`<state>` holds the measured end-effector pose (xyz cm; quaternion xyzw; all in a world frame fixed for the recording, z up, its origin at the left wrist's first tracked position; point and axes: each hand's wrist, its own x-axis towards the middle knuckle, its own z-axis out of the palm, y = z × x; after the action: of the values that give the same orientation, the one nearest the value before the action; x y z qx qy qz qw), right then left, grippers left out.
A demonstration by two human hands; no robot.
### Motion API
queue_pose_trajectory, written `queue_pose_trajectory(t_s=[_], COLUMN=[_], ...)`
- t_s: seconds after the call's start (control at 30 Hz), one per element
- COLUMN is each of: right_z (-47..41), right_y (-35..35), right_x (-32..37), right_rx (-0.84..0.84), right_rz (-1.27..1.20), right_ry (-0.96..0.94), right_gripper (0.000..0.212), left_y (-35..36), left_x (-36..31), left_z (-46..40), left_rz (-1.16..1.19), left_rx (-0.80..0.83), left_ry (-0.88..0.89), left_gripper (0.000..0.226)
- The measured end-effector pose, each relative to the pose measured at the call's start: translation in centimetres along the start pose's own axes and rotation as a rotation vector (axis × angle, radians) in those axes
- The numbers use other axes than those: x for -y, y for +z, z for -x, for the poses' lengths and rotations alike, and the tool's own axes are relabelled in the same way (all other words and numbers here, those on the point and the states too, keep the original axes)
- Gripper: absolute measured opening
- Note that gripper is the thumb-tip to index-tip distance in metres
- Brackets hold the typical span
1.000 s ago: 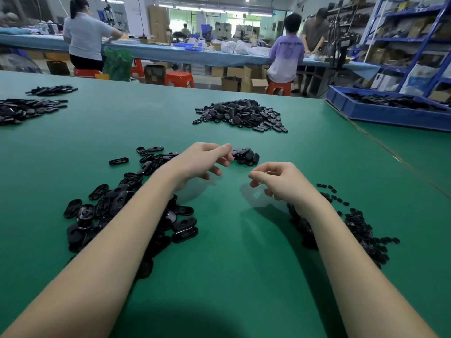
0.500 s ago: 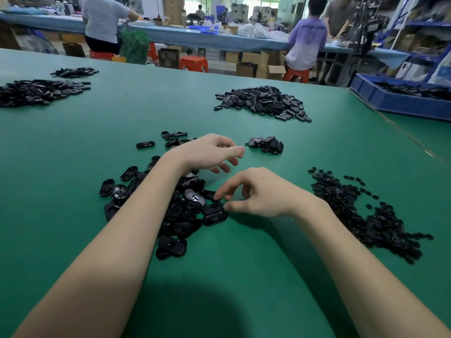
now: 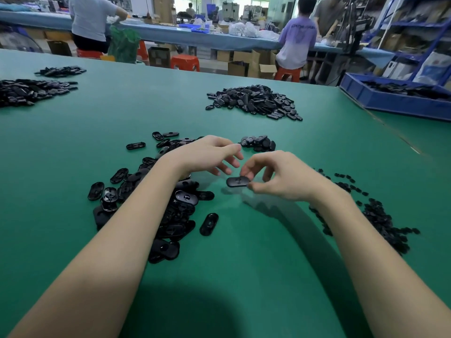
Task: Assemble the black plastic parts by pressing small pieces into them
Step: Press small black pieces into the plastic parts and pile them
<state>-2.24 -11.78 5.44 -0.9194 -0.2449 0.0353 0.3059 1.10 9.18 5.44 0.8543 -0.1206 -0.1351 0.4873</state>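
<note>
Holding one oval black plastic part (image 3: 238,182) just above the desk (image 3: 244,276), the right hand (image 3: 283,176) pinches its near end between thumb and fingers. The left hand (image 3: 207,154) hovers beside it with fingers loosely spread; whether a small piece sits between its fingertips cannot be told.

Head view, progress: judged from the layout, the work is mid-cycle. A small cluster of parts (image 3: 258,143) beyond the hands and a larger heap (image 3: 253,101) farther back may be finished units; this is not certain. A supply pile of oval parts (image 3: 156,203) lies under the left forearm, and a pile of small pieces (image 3: 380,220) lies right of the right forearm. Much stock remains.

Head view, containers: a blue bin (image 3: 390,103) at the right edge holds more black parts.
</note>
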Motion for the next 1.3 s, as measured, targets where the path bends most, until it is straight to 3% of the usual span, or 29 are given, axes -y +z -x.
queue_pose_trajectory(t_s=[0.2, 0.47, 0.57, 0.67, 0.87, 1.3], right_z=[1.3, 2.0, 2.1, 2.4, 3.5, 2.8], right_y=[-3.0, -4.2, -4.5, -5.3, -5.9, -4.5], right_x=[-2.0, -2.8, -3.1, -4.0, -5.5, -5.5], right_rx=[-0.03, -0.044, -0.067, -0.14, -0.111, -0.17], right_rz=[-0.103, -0.167, -0.172, 0.021, 0.38, 0.429], right_ry=[0.065, 0.094, 0.159, 0.303, 0.604, 0.656], right_gripper=[0.021, 0.012, 0.008, 0.006, 0.007, 0.014], left_y=[2.0, 4.9, 5.6, 6.4, 7.3, 7.1], left_x=[-0.4, -0.8, -0.8, -0.7, -0.8, -0.9], left_z=[-0.2, -0.5, -0.6, -0.6, -0.5, -0.3], left_rz=[0.341, 0.401, 0.435, 0.521, 0.64, 0.631], left_rx=[0.182, 0.173, 0.101, 0.02, -0.058, -0.082], left_ry=[-0.039, -0.031, -0.035, -0.068, -0.078, -0.109], left_gripper=[0.017, 0.026, 0.017, 0.014, 0.011, 0.011])
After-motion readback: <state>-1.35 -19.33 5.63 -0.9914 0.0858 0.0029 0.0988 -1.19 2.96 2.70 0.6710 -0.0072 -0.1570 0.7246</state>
